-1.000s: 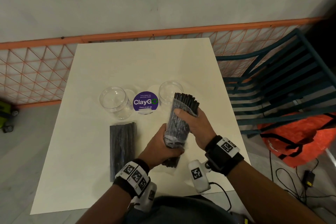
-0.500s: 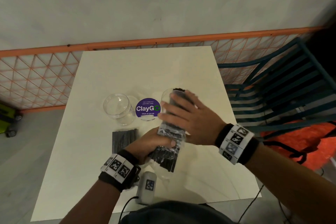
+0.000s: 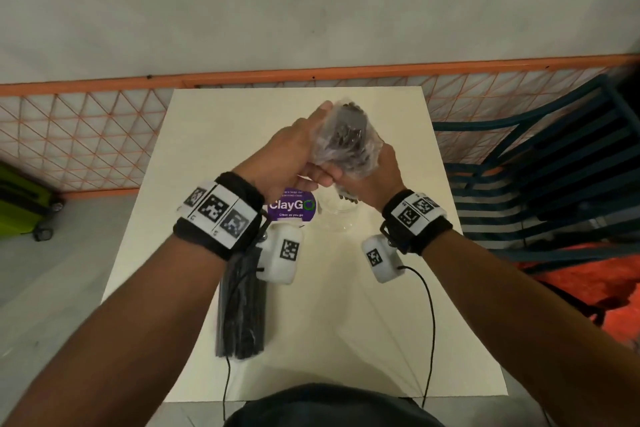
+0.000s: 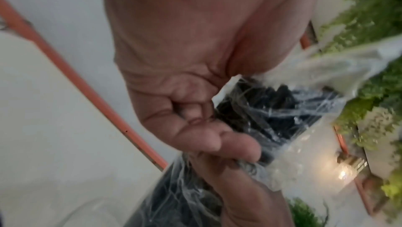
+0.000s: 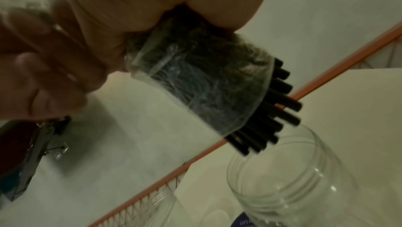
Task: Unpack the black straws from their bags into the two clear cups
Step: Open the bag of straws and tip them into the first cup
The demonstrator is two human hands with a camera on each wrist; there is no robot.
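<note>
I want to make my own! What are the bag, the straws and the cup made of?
Bag: thin clear plastic film, crinkled and shiny.
Straws: probably plastic, plain matte black tubes; paper is possible.
Cup: see-through, ribbed, with bright glints; likely hard plastic, maybe glass.

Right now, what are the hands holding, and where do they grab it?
Both hold one bag of black straws: left hand at its upper end, right hand around its lower part.

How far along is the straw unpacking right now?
Done: nothing yet; the nearer clear cup holds no straws, and the second cup shows none. In hand: the left hand and right hand hold the opened bag upended, black straws poking from its mouth just above the cup. Left: the second bag lies untouched on the table.
</note>
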